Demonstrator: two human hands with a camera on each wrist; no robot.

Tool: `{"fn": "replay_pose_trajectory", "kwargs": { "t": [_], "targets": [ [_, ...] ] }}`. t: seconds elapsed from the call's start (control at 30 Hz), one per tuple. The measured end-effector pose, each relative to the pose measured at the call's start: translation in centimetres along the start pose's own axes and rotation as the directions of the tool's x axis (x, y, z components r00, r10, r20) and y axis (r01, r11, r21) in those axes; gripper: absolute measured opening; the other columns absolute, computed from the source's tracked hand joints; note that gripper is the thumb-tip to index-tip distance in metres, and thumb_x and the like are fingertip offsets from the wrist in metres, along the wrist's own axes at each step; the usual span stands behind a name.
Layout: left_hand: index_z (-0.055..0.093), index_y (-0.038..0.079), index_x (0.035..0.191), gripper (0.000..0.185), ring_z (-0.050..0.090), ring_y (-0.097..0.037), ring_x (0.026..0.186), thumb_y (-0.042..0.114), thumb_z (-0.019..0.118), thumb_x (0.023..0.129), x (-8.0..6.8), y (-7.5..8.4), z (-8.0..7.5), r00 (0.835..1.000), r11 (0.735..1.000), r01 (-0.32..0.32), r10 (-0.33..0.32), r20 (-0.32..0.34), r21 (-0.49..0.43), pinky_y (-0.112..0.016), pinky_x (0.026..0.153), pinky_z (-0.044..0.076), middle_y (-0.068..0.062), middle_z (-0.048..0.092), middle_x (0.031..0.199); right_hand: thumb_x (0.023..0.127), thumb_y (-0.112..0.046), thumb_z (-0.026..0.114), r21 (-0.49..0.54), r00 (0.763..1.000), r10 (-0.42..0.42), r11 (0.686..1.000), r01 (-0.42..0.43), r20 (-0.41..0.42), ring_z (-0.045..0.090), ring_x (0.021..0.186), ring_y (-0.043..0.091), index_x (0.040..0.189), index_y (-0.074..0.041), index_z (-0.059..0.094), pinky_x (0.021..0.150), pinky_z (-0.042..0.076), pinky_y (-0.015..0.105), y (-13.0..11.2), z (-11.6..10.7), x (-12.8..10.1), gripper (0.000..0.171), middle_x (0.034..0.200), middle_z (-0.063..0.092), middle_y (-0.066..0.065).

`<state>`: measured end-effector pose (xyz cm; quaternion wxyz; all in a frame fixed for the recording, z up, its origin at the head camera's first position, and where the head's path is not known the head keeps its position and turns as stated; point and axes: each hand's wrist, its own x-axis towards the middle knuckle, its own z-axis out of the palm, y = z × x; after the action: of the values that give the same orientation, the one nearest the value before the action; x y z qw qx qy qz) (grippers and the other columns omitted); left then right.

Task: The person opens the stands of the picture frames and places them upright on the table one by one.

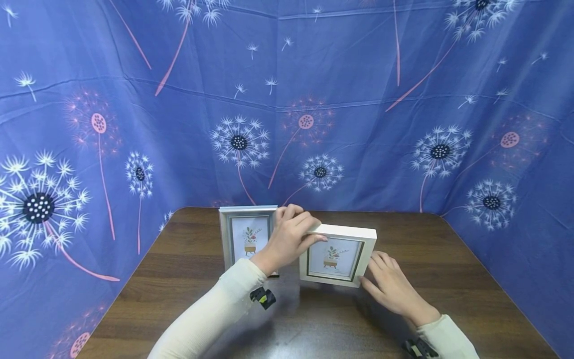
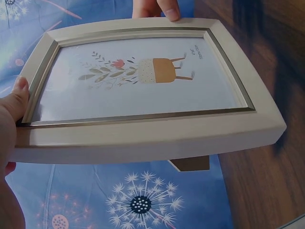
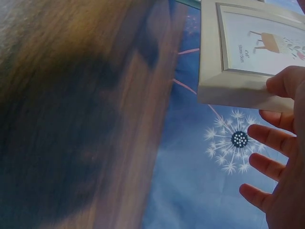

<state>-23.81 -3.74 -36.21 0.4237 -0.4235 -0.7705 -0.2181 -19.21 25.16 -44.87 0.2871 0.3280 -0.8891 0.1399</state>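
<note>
A white picture frame [image 1: 337,257] with a potted-plant print stands tilted on the brown wooden table [image 1: 453,279]. My left hand [image 1: 289,239] grips its top left corner, fingers over the upper edge and thumb [image 2: 16,98] on the rim. My right hand [image 1: 392,289] lies at the frame's lower right side; its thumb [image 3: 281,81] touches the rim while the other fingers [image 3: 267,138] stay spread and free. The left wrist view fills with the white frame [image 2: 143,90]. A silver frame [image 1: 245,234] with a similar print stands upright just to the left, behind my left hand.
A blue cloth with dandelion prints [image 1: 287,99] hangs behind and on both sides of the table. The table's rounded far corners sit near the cloth. A back stand [image 2: 190,163] pokes out under the white frame.
</note>
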Motion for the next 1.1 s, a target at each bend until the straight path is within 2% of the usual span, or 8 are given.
{"fn": "replay_pose_trajectory", "kwargs": {
  "t": [0.4, 0.83, 1.1],
  "targets": [
    [0.069, 0.016, 0.097, 0.027, 0.049, -0.019, 0.098, 0.038, 0.074, 0.084, 0.4, -0.6, 0.3, 0.999, 0.998, 0.048, -0.049, 0.02, 0.035, -0.044, 0.089, 0.035, 0.006, 0.067, 0.091, 0.084, -0.009, 0.066, 0.046, 0.999, 0.041, 0.998, -0.042, 0.034, 0.052, 0.11, 0.036, 0.115, -0.001, 0.057, 0.089, 0.039, 0.055, -0.6, 0.4, 0.4, 0.033, 0.117, 0.06, 0.015],
    [0.071, 0.017, 0.101, 0.029, 0.05, -0.02, 0.101, 0.041, 0.072, 0.085, -0.2, -1.3, 1.0, 0.993, 0.992, 0.105, -0.108, 0.053, 0.068, -0.047, 0.09, 0.034, 0.006, 0.069, 0.095, 0.088, -0.009, 0.065, 0.075, 0.995, 0.073, 0.994, -0.078, 0.075, 0.052, 0.112, 0.034, 0.12, 0.001, 0.056, 0.092, 0.038, 0.054, -0.9, 1.5, 0.3, 0.035, 0.118, 0.059, 0.015],
    [0.073, 0.018, 0.104, 0.031, 0.05, -0.02, 0.101, 0.042, 0.071, 0.085, -0.9, -1.8, 1.9, 0.991, 0.99, 0.113, -0.119, 0.063, 0.087, -0.047, 0.089, 0.035, 0.006, 0.069, 0.097, 0.09, -0.01, 0.064, 0.084, 0.988, 0.096, 0.991, -0.106, 0.118, 0.052, 0.113, 0.035, 0.124, 0.002, 0.055, 0.092, 0.04, 0.056, -1.2, 1.9, 0.1, 0.038, 0.12, 0.059, 0.016]
  ]
}}
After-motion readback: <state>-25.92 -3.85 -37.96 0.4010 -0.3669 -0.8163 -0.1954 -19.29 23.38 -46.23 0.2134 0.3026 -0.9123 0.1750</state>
